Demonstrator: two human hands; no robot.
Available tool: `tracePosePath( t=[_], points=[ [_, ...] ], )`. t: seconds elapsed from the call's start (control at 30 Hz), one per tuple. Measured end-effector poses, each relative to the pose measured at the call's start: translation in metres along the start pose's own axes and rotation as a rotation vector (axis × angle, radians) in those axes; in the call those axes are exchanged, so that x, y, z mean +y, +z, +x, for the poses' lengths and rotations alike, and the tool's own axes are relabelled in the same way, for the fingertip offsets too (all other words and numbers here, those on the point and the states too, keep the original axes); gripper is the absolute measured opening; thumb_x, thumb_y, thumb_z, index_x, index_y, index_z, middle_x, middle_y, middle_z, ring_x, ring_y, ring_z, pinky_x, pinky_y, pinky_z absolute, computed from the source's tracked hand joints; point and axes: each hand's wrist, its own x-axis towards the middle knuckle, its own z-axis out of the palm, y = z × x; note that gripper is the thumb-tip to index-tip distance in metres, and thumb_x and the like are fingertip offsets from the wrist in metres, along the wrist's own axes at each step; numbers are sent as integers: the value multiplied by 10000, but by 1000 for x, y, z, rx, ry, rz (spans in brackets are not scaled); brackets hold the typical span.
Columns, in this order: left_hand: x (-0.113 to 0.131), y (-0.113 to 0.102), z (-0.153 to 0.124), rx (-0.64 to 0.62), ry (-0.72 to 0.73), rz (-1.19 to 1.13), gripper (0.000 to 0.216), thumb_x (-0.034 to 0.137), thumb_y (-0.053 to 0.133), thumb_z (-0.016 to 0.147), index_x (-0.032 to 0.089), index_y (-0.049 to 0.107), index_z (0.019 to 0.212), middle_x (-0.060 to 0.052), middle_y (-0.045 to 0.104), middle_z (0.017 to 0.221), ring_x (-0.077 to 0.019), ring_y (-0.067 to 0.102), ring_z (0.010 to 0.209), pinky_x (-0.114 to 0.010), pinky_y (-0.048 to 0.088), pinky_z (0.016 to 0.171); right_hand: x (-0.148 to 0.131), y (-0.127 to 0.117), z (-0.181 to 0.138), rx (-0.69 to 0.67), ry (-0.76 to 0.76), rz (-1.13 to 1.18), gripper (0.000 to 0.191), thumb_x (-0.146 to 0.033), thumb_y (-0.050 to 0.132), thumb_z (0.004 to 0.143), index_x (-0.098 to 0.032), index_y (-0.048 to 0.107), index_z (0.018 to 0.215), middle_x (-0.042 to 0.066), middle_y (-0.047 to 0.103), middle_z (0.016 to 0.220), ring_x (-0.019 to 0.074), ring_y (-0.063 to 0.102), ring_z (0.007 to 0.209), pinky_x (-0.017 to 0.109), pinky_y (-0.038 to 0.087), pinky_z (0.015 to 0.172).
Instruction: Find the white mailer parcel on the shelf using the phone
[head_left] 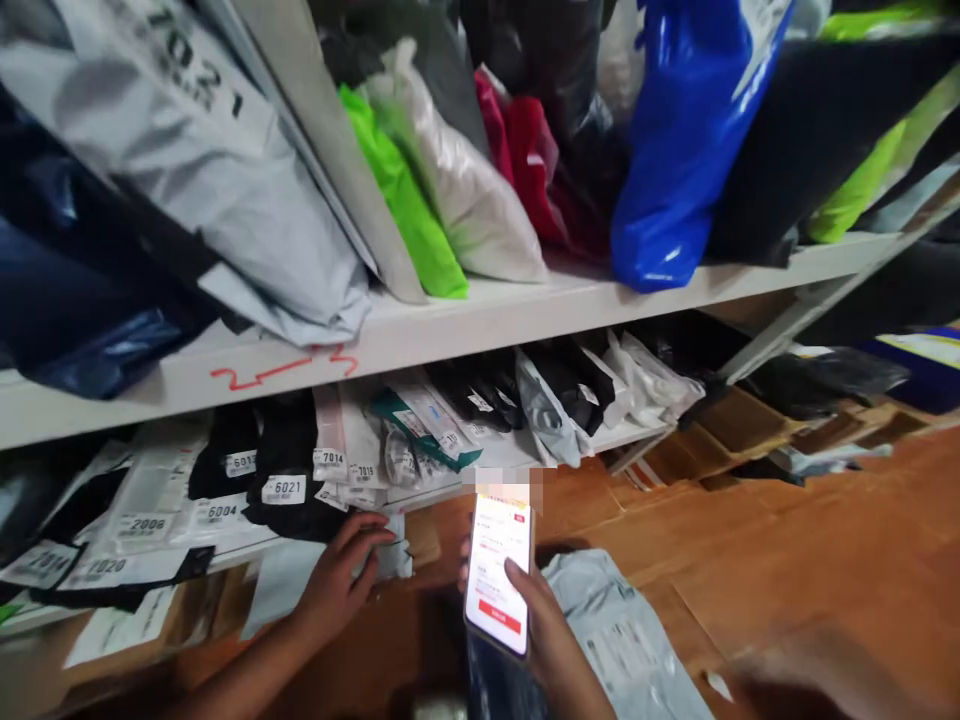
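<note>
Grey poly parcel (390, 555) at the lower shelf (450, 485) edge, left hand (341, 580) on it, fingers spread flat and pressing, not clamped. Right hand (547, 640) holds a phone (499, 570), fingers wrapped round its edge, screen lit. Best practice here: match the screen code to label 6021 (283, 489) and its neighbours before lifting anything.

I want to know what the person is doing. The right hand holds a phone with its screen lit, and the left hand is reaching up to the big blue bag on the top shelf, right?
Not quite. The right hand does hold the lit phone, but the head view shows the left hand down at the lower shelf, touching the labelled parcels there. The blue bag sits untouched above.
</note>
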Motion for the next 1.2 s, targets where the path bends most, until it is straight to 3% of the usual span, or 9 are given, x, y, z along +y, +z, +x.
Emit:
tracePosePath(
  t=[0.13,0.23,0.37,0.47,0.57,0.8,0.9,1.03,1.2],
  points=[
    [-7,41,12,104,397,135,307,85,439,870,252,608,1065,-60,567,1124,-146,591,1043,-255,507,894,13,-17,51,-48,-149,-75,596,-537,880,463,-126,703,856,63,732,767,159,658,630,235,502,571],
    [-4,59,34,289,517,228,308,88,466,860,230,565,1115,-74,511,1129,-167,557,1046,-286,493,903,21,-29,62,38,-233,-195,678,-581,886,359,-112,685,806,54,711,661,150,634,558,222,482,516],
    [11,67,74,369,253,320,473,116,533,786,150,490,1256,-133,439,1179,-250,487,1113,-399,466,964,25,-48,54,172,-272,-248,709,-578,892,316,-106,678,799,53,720,670,140,636,551,208,478,501],
    [14,69,100,128,-14,456,407,121,562,723,150,618,1125,-136,480,1186,-305,450,1151,-423,431,990,22,-62,49,198,-276,-216,659,-550,887,400,-104,670,835,56,721,674,155,651,559,230,507,519],
    [7,72,110,-48,-177,500,221,100,498,744,182,678,842,-83,587,998,-261,521,1045,-346,460,889,18,-75,54,188,-277,-225,620,-535,873,454,-108,663,852,61,719,673,163,656,566,237,514,523],
    [-10,65,93,67,-186,549,282,135,478,799,246,728,869,-78,571,1034,-244,546,1007,-334,438,887,15,-62,73,63,-267,-280,623,-558,847,475,-94,658,846,79,702,630,143,624,530,213,470,501],
    [-5,60,95,32,-256,532,309,135,439,815,237,701,941,-78,576,956,-221,592,866,-326,455,794,26,-51,81,-21,-274,-234,601,-498,854,505,-92,657,901,89,730,729,147,640,572,225,491,529],
    [1,52,107,35,-198,396,352,98,365,840,198,686,943,-86,635,1003,-209,597,975,-308,420,918,43,-45,90,-85,-267,-214,643,-410,870,516,-104,615,1020,127,734,1015,161,671,662,255,527,579],
    [-16,38,113,-95,-271,281,399,6,361,756,184,703,859,-82,697,1024,-218,636,985,-313,448,891,50,-39,93,-43,-221,-198,711,-383,868,477,-81,583,1054,157,724,1044,162,666,647,269,534,580]
  ],
)
